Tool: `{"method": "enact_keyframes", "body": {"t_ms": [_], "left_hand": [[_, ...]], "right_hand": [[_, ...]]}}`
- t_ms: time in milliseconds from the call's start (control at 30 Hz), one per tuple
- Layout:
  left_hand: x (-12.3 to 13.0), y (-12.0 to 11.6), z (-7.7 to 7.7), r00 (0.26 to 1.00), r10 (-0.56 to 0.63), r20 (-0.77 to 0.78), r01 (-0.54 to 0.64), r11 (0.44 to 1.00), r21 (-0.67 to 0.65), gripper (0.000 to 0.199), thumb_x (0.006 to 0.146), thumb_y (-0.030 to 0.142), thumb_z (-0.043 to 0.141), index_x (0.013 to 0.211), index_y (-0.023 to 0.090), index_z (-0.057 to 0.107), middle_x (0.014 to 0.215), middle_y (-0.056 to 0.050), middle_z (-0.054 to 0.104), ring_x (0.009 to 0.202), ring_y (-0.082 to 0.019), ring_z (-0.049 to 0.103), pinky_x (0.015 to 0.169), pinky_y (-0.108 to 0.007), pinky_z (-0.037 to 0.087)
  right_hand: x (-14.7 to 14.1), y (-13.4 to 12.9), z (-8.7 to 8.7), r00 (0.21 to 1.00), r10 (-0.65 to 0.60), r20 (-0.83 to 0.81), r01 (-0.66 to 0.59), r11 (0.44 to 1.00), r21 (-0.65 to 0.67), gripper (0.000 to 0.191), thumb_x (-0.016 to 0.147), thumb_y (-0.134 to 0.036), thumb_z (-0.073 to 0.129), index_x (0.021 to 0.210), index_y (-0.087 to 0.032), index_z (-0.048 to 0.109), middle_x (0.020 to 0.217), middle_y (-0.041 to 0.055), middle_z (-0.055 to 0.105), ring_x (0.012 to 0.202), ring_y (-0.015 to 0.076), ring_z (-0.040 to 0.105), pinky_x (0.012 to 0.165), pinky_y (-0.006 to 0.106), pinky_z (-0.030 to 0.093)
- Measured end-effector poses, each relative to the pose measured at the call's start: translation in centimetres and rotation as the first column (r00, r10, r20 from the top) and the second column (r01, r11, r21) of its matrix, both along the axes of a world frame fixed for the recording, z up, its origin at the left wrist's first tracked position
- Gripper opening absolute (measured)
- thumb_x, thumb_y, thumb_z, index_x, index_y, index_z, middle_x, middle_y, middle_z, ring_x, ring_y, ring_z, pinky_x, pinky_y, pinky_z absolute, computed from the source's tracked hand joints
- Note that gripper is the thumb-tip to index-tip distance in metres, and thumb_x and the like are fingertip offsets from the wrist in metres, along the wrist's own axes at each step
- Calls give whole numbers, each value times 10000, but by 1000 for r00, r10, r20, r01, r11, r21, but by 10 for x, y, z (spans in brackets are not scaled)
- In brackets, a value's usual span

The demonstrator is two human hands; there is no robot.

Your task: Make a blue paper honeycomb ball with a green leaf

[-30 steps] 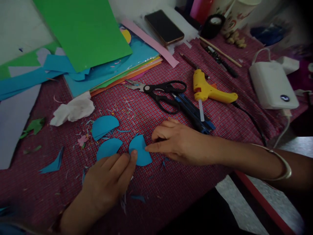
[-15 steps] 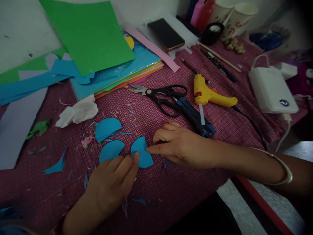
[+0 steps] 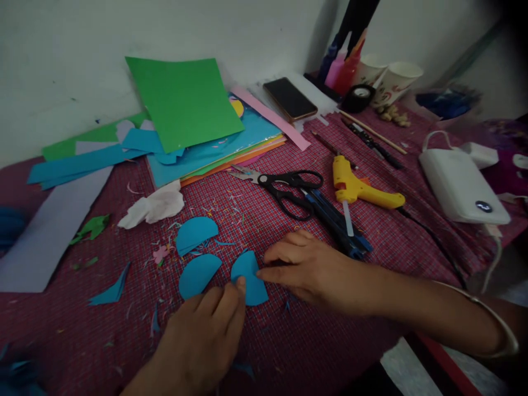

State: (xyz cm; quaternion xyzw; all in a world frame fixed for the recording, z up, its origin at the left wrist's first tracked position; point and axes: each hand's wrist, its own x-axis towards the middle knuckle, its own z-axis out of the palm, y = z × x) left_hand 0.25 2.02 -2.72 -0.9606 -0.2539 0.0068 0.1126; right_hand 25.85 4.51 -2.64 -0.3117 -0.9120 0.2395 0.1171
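Three blue rounded paper pieces lie on the checked cloth. The upper piece [image 3: 197,233] looks like a stack of layers, and a second piece [image 3: 198,273] lies just below it. My left hand [image 3: 206,330] rests at the lower edge of the right-hand blue piece [image 3: 251,278], its fingertips on the paper and its fingers curled together. My right hand [image 3: 307,269] touches that same piece's right edge with its index fingertip and thumb side, fingers bent. Whether it pinches the paper cannot be made out.
Black-handled scissors [image 3: 284,187], a blue cutter-like tool [image 3: 336,223] and a yellow glue gun [image 3: 358,187] lie beyond my right hand. Green paper [image 3: 190,104], crumpled tissue [image 3: 154,207], a phone [image 3: 290,99] and a white power bank [image 3: 464,184] lie around. Paper scraps are scattered.
The camera view has tilted up and shifted left, so everything appears lower and further right. Both hands stay at the same blue piece, with little change in their pose.
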Motion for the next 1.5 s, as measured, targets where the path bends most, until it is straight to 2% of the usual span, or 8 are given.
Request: {"method": "enact_keyframes", "body": {"t_ms": [367, 733, 967, 1133, 1200, 1267, 1367, 1500], "left_hand": [[3, -30, -4, 991, 67, 116, -67, 998, 3, 388, 815, 18, 350, 1084, 92, 619, 1055, -170, 720, 621, -169, 628, 516, -289, 480], [12, -19, 9, 994, 29, 102, -21, 997, -75, 304, 816, 46, 368, 902, 134, 646, 959, -138, 748, 544, -182, 633, 428, -290, 496], [16, -25, 5, 997, 10, 73, 0, 990, -139, 348, 923, 127, 377, 1213, 146, 567, 1172, -107, 686, 583, -165, 626, 438, -308, 500], [2, -10, 14, 997, 20, 76, 0, 967, -254, 323, 908, 121, 410, 1179, 173, 577, 1075, -64, 700, 590, -161, 627, 465, -300, 507], [-9, 5, 21, 982, 160, 101, -121, 943, -309, 311, 898, 125, 440, 1162, 197, 587, 1070, -50, 698, 594, -146, 639, 473, -270, 499], [-20, 21, 27, 928, 368, 59, -336, 896, -292, 285, 889, 165, 481, 1143, 214, 603, 1161, -64, 670, 688, -180, 684, 501, -279, 507], [-27, 39, 28, 811, 582, -58, -569, 761, -311, 225, 911, 257, 489, 1084, 222, 628, 1161, -70, 658, 772, -224, 701, 544, -296, 513], [-33, 49, 20, 760, 648, -55, -571, 625, -532, 274, 904, 283, 485, 1142, 177, 569, 1099, -90, 664, 926, -255, 681, 759, -356, 529]], "right_hand": [[-1, -3, -10, 999, 28, -15, -28, 999, 38, 399, 945, -155, 485, 1337, -214, 530, 1397, 6, 552, 1171, 209, 471, 969, 370, 343], [-7, -9, -19, 997, -7, 72, -7, 981, 193, 400, 955, -236, 508, 1351, -287, 524, 1463, -12, 495, 1188, 234, 491, 919, 405, 358], [-11, -11, -18, 997, -66, 33, 55, 966, 251, 337, 977, -265, 484, 1304, -285, 561, 1386, -12, 574, 1132, 231, 521, 850, 389, 377], [-7, -9, -11, 1000, 12, -25, -8, 989, 144, 371, 926, -161, 502, 1279, -245, 580, 1373, 22, 576, 1147, 222, 520, 915, 393, 384], [-7, -8, -11, 998, 41, -47, -34, 991, 130, 353, 917, -154, 505, 1245, -243, 600, 1330, 17, 607, 1142, 221, 521, 925, 394, 378], [-7, -6, -11, 998, 46, -50, -40, 993, 110, 348, 919, -161, 504, 1242, -247, 600, 1323, 14, 612, 1133, 219, 524, 923, 395, 374], [-8, -5, -11, 997, 42, -58, -36, 995, 93, 333, 932, -171, 492, 1240, -237, 599, 1324, 23, 611, 1129, 219, 526, 922, 396, 374], [-11, -5, -5, 998, 40, -51, -35, 995, 90, 297, 938, -194, 497, 1210, -204, 614, 1287, 45, 630, 1115, 211, 544, 940, 396, 389]]}}
